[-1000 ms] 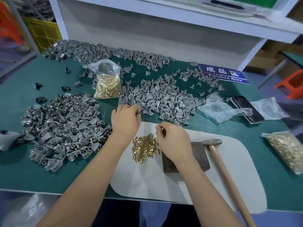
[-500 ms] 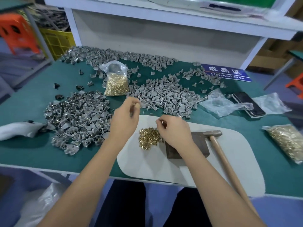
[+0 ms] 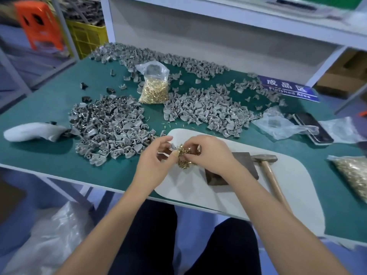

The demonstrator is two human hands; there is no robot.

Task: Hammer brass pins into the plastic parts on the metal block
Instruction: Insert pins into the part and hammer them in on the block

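Brass pins [image 3: 183, 162] heap under two hands: left hand [image 3: 156, 159] pinches a grey plastic part [image 3: 172, 146], right hand [image 3: 210, 155] pinches pins; blue sign [image 3: 289, 89] reads "Finished Area".

The person is working with both forearms bare to the elbow, no sleeves showing. The left hand [image 3: 153, 161] and right hand [image 3: 210, 155] are wearing no gloves, rings or watch, and the nails are looking short. Dark trousers [image 3: 228, 251] are covering the legs under the bench.
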